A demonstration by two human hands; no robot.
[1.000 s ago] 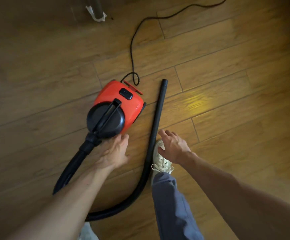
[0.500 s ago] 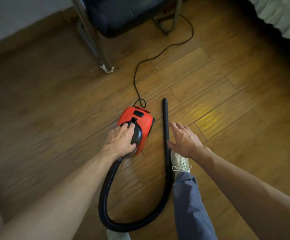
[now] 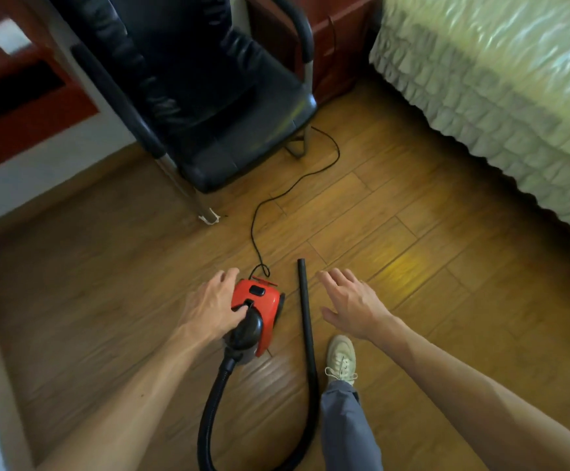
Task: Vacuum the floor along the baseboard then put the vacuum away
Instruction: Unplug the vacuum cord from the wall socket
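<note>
1. Left hand: on my feed its fingers lie nearly straight and close together along the left flank of the red vacuum, and the thumb touches the black handle; I see no closed grasp
2. Right hand: palm down, fingers loosely spread, holding nothing, over the wood floor just right of the tube
3. The vacuum sits on the floor between both hands, in front of a black chair
4. Its black hose leaves the near end, loops toward the camera and returns as that straight tube, lying beside the canister
5. The cord runs from the far end to under the chair
6. I see the wearer's shoe and trouser leg near the tube, and a bed with a ruffled green cover at far right
</note>
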